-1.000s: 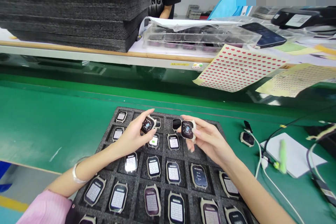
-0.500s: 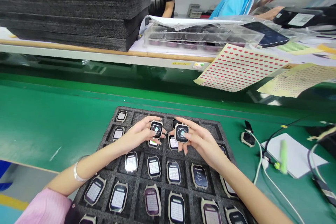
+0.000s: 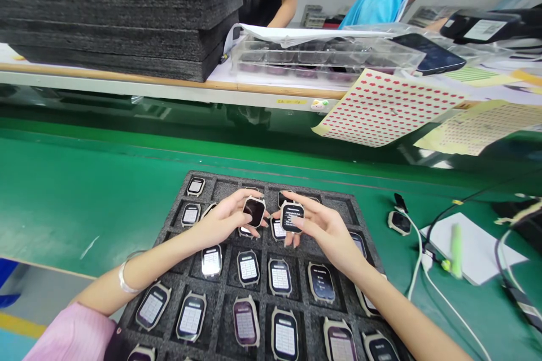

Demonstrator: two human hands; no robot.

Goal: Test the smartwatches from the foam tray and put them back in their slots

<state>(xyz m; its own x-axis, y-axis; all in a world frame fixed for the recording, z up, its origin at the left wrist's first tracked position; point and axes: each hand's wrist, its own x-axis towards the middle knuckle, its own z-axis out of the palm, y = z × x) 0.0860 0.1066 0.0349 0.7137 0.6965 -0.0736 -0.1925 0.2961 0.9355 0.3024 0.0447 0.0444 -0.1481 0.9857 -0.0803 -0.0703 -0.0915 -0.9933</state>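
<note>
My left hand [image 3: 232,213] is closed around a strapless smartwatch [image 3: 254,211] with a dark screen, its thumb on the glass. To the right, my right hand [image 3: 324,223] grips a second smartwatch [image 3: 291,213], whose screen shows lines of white text; my thumb lies on that screen too. Both watches are held just above a black foam tray [image 3: 265,307]. Smartwatch bodies sit in its square compartments, among them a lit watch [image 3: 280,277] with a white grid on its screen and a watch [image 3: 321,282] showing a dark menu. My hands partly cover several watches behind them.
A shelf edge [image 3: 139,80] runs across the back, with stacked black foam [image 3: 118,17], clear plastic trays [image 3: 326,59] and a hanging sticker sheet [image 3: 389,107]. On the green bench at right lie another watch [image 3: 399,222], cables [image 3: 427,262] and white paper [image 3: 478,248]. Two people are beyond.
The left watch's screen has gone from a lit dial to dark. The right watch's dial has given way to a text list. Both hands stay nearly in place.
</note>
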